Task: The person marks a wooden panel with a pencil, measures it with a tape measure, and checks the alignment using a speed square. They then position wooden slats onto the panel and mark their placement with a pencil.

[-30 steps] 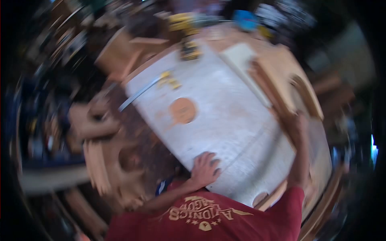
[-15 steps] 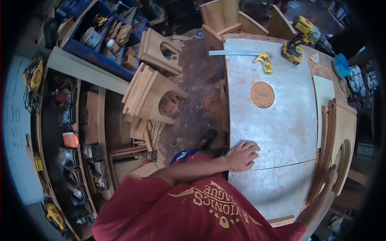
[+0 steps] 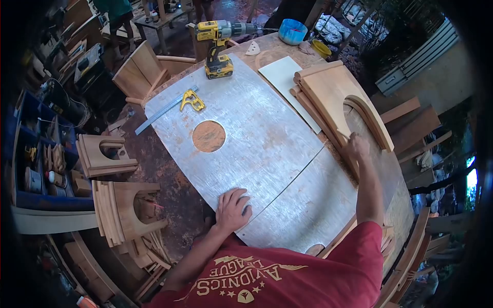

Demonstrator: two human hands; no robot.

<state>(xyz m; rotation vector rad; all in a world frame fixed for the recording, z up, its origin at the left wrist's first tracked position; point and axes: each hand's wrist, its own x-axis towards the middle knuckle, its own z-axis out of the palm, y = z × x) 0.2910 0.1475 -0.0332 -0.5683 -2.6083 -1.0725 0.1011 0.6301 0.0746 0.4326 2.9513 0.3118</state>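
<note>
Cool, soft daylight washes over the metal sheet point(image 3: 272, 123), laying a pale sheen along it, with a blurry grey shadow smudging its near right part. Over at the right edge, a small patch of blue-white glare blows out. The blue shelf unit point(image 3: 46, 201) sits in gloom. The middle's crisp, but fisheye distortion bends the edges into black corners.

The wooden surface point(image 3: 268, 44) is mostly covered by a pale sheet point(image 3: 257, 133), with a dark seam point(image 3: 290, 181) across its near part and a round hole point(image 3: 209, 136) at left. On the sheet, the drill point(image 3: 214, 52) stands upright at the far edge; the square point(image 3: 192, 100) lies far left, its blade overhanging. Right of the sheet: a white strip point(image 3: 281, 74), then stacked panels point(image 3: 328, 84). Far end: a blue tub point(image 3: 292, 33).
</note>
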